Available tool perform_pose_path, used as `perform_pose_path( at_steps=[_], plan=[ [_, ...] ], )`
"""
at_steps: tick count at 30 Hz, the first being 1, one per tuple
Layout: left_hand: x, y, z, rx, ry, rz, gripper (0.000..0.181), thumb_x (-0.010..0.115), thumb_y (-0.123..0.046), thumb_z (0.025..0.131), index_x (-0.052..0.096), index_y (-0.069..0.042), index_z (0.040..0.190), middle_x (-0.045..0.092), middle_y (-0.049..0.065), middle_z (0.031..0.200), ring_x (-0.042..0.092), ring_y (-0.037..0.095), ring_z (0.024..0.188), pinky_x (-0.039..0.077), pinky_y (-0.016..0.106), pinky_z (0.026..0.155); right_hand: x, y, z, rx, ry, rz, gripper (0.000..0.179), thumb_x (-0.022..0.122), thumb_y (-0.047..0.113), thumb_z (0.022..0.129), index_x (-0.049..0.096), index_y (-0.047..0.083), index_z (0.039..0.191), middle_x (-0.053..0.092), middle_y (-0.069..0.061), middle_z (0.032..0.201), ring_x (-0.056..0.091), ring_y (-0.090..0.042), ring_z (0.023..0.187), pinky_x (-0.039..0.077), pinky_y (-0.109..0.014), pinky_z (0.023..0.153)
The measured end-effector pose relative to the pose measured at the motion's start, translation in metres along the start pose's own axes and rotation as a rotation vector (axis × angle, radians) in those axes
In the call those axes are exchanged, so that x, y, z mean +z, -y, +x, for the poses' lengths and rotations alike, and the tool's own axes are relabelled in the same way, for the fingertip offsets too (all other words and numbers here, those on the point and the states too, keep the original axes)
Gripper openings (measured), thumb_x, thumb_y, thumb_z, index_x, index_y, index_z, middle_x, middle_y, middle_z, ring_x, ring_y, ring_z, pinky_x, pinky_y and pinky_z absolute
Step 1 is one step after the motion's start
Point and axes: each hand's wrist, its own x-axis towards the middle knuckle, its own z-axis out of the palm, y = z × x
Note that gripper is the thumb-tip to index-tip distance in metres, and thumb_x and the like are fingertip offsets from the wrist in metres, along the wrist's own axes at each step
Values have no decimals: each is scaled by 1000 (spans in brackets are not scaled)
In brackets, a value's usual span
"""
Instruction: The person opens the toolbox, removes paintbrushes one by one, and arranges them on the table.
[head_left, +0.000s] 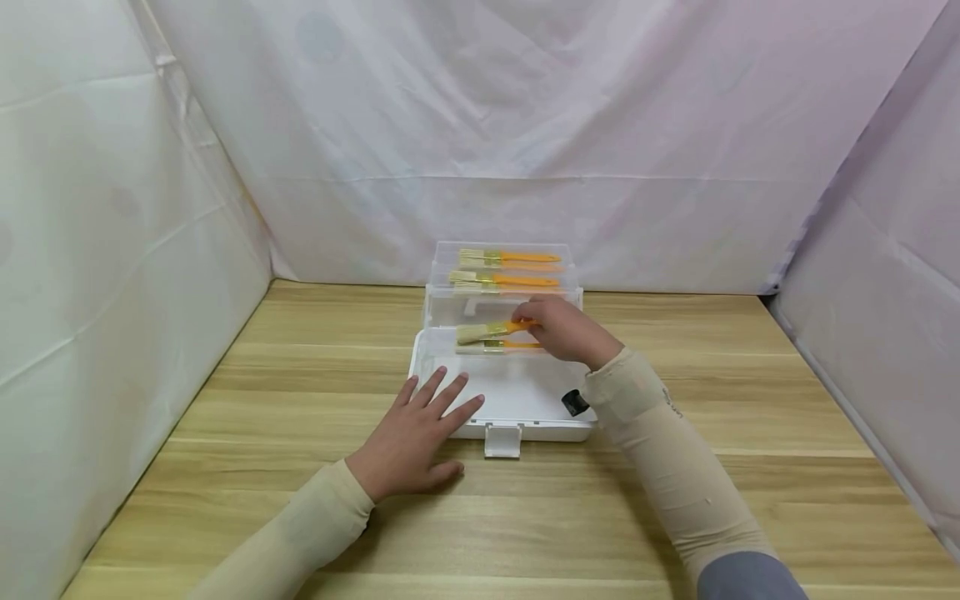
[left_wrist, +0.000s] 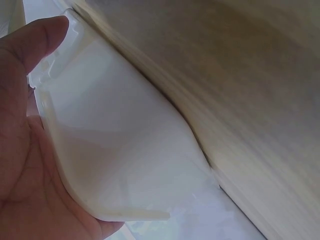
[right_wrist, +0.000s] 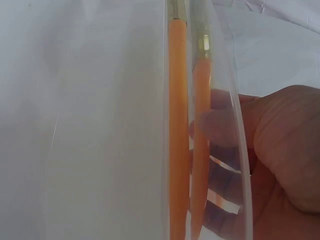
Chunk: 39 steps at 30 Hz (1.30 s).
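Near the middle of the table stands a white plastic box (head_left: 517, 392) with clear stepped trays (head_left: 450, 308) at its back. My right hand (head_left: 566, 329) pinches the orange handle of a flat paintbrush (head_left: 483, 333), its pale bristles pointing left above the box. Just below it lies another paintbrush (head_left: 491, 347). In the right wrist view, two orange handles (right_wrist: 179, 125) appear, with my fingers partly behind translucent plastic. My left hand (head_left: 412, 442) rests with spread fingers over the front left corner of the box. The left wrist view shows the box's side wall (left_wrist: 120, 125) against that palm.
An orange-handled paintbrush (head_left: 528, 257) lies in the rear tray and another (head_left: 525, 282) in the tray before it. A clear latch (head_left: 502, 442) hangs at the box's front. White cloth (head_left: 510, 125) encloses the wooden table (head_left: 300, 350) at the back and sides.
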Motion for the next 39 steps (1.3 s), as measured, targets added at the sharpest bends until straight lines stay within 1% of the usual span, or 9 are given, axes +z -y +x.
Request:
perform_pose_path(
  at_steps=[4, 7, 12, 16, 24, 29, 33, 39],
  plan=[
    [0, 0, 0, -3, 3, 1, 84, 71, -51, 83, 38, -22, 154, 31, 13, 159, 24, 41, 145, 24, 65, 109, 0, -3, -2, -44, -14, 23, 23, 59, 0, 97, 70, 5, 117, 66, -8, 112, 61, -25, 104, 50, -42, 91],
    [0, 0, 0, -5, 1, 3, 84, 71, -51, 82, 38, -22, 154, 31, 13, 159, 25, 41, 145, 24, 65, 109, -1, -5, -3, -72, -22, 39, 26, 56, -2, 98, 68, 4, 120, 65, -9, 116, 59, -27, 110, 47, -44, 96],
    [0, 0, 0, -11, 2, 1, 85, 71, -51, 82, 38, -22, 154, 31, 12, 159, 24, 41, 145, 23, 66, 110, -4, -5, -5, -87, -27, 101, 31, 51, -3, 99, 64, 2, 126, 63, -12, 124, 56, -29, 118, 44, -47, 101],
    [1, 0, 1, -14, 3, 0, 85, 71, -52, 82, 37, -23, 155, 31, 12, 160, 24, 41, 145, 23, 66, 110, -6, -7, -8, -99, -46, 165, 33, 48, -4, 99, 62, 2, 128, 61, -13, 127, 56, -30, 118, 44, -48, 100],
    [1, 0, 1, -15, 8, 0, 85, 71, -53, 82, 37, -23, 155, 31, 12, 159, 25, 41, 145, 23, 66, 110, -10, -12, -13, -64, -70, 262, 36, 44, -4, 100, 60, 5, 131, 59, -10, 130, 53, -26, 116, 44, -48, 98],
    [0, 0, 1, -16, 10, 0, 86, 71, -52, 82, 37, -22, 155, 31, 13, 159, 25, 41, 145, 23, 66, 110, -17, -13, -18, -70, -91, 318, 34, 44, -3, 100, 59, 6, 130, 59, -9, 126, 52, -26, 113, 44, -48, 94],
    [1, 0, 1, -20, 20, 6, 86, 70, -52, 83, 36, -23, 155, 29, 12, 160, 24, 41, 146, 22, 65, 110, -22, -14, -21, -70, -93, 326, 34, 44, -3, 101, 58, 6, 130, 58, -8, 126, 50, -25, 110, 43, -45, 93],
    [1, 0, 1, -16, 13, 8, 85, 70, -52, 83, 36, -23, 155, 29, 12, 160, 24, 41, 146, 22, 65, 110, -31, -16, -29, -48, -100, 340, 36, 43, -3, 101, 56, 7, 133, 57, -9, 131, 50, -25, 111, 42, -45, 94]
  ],
)
